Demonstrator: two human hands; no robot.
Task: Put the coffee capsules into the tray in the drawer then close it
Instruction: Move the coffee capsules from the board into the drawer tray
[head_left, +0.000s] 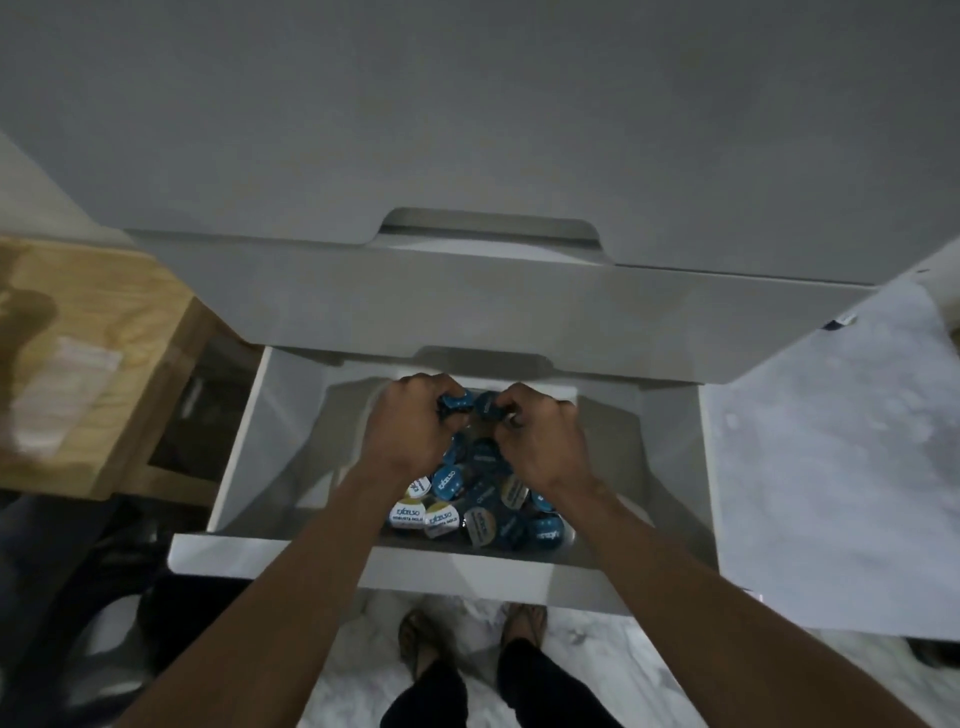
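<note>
Dim room, marbled white floor (810, 467) below. White cabinet (467, 130) with one drawer (291, 556) pulled out toward the person. Wooden shelf unit (93, 332) well to the left of the hands. Tray (348, 415) sits inside the drawer, bare drawer bottom on either side of it. Left hand (410, 431) and right hand (540, 441) over the far end of the tray, close together; fingers of each curled round blue coffee capsules (470, 405). More capsules (452, 499), blue and white-lidded, piled in the tray beneath and nearer than the fingers. Upper drawer front overhangs just beyond the knuckles
</note>
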